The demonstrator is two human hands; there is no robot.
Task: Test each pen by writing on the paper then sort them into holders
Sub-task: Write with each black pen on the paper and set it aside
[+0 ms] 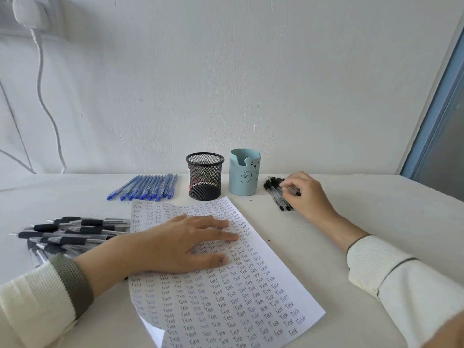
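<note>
Pressing one paper (226, 297) with flat left hand (175, 244); pinching one black pen (297, 193) in right hand (305, 194), right of mesh holder (204, 175) and bear holder (242, 177); about ten blue pens (148, 188) far left.

The table (351, 204) has a matt, off-white top with a few dark specks. On it the paper (251, 285) is thin, matt white, inked all over. Near the far edge, the mesh holder (205, 175) is black woven metal wire; the bear holder (242, 177) beside it is smooth, matt pale blue, probably plastic. The blue pens (148, 188) are glossy translucent plastic. The black-capped pens (277, 194) have clear plastic barrels. Toward the left edge, the grip pens (75, 234) show clear barrels and matt black rubbery grips. Both sleeves (37, 305) are cream ribbed knit.
</note>
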